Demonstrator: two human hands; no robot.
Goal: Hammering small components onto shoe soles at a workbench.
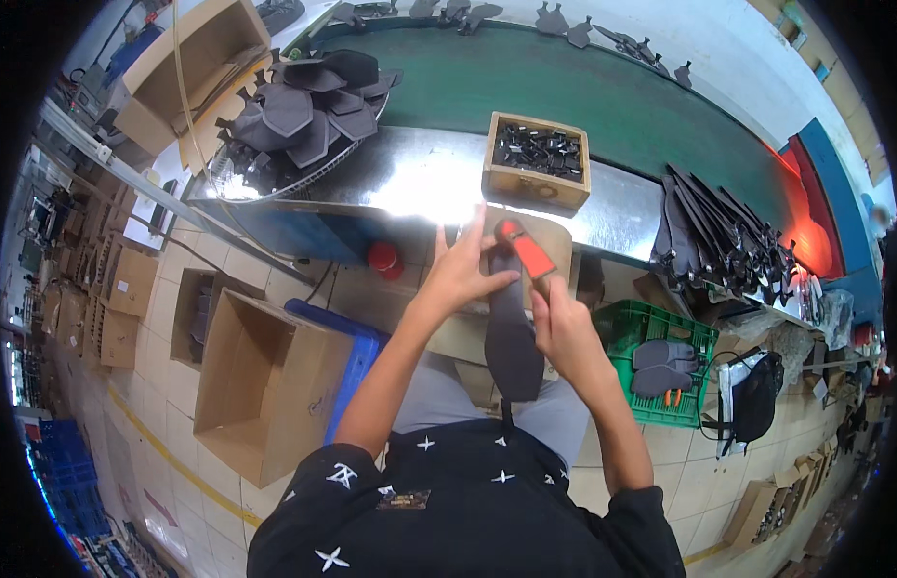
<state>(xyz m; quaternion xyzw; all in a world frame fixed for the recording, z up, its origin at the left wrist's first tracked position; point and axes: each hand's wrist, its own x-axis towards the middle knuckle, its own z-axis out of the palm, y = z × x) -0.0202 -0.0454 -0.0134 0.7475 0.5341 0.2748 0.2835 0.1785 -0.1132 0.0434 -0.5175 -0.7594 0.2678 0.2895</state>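
Note:
A long dark grey sole-shaped piece [514, 347] lies in front of me, its far end on a small light-brown work board [554, 236] and its near end over my lap. A narrow tab sticks out at the near end. My left hand [458, 275] is at the far end with fingers spread, the thumb reaching onto the piece's edge. In my right hand [567, 332] is the handle of a hammer [533, 260] with red on it. The hammer's rounded end is over the far end of the piece, partly hiding it. Whether it touches cannot be seen.
Beyond the board stands a wooden box [535, 188] of small black parts on a metal ledge. A wire basket [323, 169] of grey pieces is at left, a stack of dark pieces [709, 236] at right. Cardboard boxes [285, 385] and a green crate [627, 323] flank me.

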